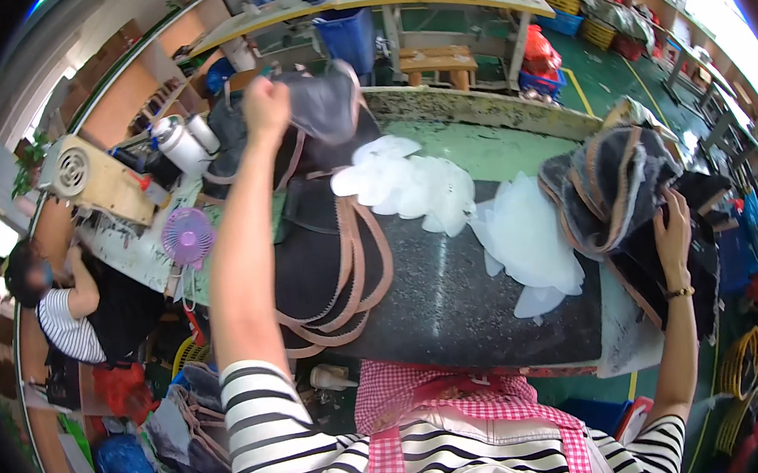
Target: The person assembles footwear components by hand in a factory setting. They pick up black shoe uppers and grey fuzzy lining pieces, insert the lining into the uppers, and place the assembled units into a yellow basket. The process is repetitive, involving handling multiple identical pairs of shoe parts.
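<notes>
- The dark grey piece (324, 108) is up in the air above the far left of the bench, held near one edge, so the rest hangs free to the right; that hold probably keeps its face uncreased.
- The left hand (267, 111) is closed on it like a fist, arm stretched far forward, seemingly to carry it clear of everything below.
- Over at the right, the right hand (674, 233) lies against the grey fuzzy pile (604, 185), perhaps to steady it; from here I can't tell whether the fingers pinch anything.
- Between the hands, thin white sheets (528, 241) overlap in two fanned groups, likely so single ones lift off easily.
- Much of that fan rests on a black board (465, 296), which seems to serve as a flat work surface.
- Left of it, black pieces with brown edging (333, 272) lie layered, edges staggered, probably for easy separating.
- Farther left, a purple fan (187, 235) and a white bottle (178, 146) stand aside, presumably out of the way.
</notes>
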Demonstrator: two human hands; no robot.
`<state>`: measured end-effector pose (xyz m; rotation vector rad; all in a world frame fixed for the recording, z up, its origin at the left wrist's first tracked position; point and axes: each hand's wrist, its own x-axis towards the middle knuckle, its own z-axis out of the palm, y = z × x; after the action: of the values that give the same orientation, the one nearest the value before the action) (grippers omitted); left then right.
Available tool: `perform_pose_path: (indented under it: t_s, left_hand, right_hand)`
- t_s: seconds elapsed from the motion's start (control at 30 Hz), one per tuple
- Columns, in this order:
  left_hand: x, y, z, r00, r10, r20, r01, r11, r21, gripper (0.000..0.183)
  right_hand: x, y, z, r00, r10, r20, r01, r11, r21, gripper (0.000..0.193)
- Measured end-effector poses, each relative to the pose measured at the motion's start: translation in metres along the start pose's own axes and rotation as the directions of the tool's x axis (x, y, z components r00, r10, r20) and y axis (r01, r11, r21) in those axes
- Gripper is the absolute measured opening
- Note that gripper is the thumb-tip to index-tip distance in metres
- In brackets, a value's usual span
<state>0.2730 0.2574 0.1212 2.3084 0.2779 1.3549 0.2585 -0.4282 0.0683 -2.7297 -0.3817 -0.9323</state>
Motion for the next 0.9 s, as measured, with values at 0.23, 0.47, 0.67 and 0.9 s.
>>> perform_pose_path:
  t_s: [0.23,0.47,0.67,0.9]
  left_hand:
    - [-0.035,0.136,-0.098,0.967,-0.058,0.249,0.201,0.776,-0.598,0.031]
    - [-0.289,0.126,-0.108,0.625,-0.331,0.706,0.634,0.744,-0.212,0.032]
    - [-0.267,0.17,-0.112,0.908,-0.113,0.403,0.066,0.989,0.131,0.025]
    - [-0.277,0.242,-0.028,0.581,0.442,0.683,-0.311,0.897,-0.316,0.031]
  right_hand:
    - [-0.015,-0.05,-0.008,0.978,0.087,-0.188,-0.026,0.952,0.306,0.036]
    - [-0.026,-0.052,-0.005,1.0,0.016,0.01,-0.017,0.98,0.198,0.032]
    - [-0.033,-0.032,-0.005,0.992,0.092,0.085,-0.097,0.994,0.054,0.024]
    - [-0.05,-0.088,-0.028,0.939,-0.188,-0.289,0.263,0.933,0.246,0.036]
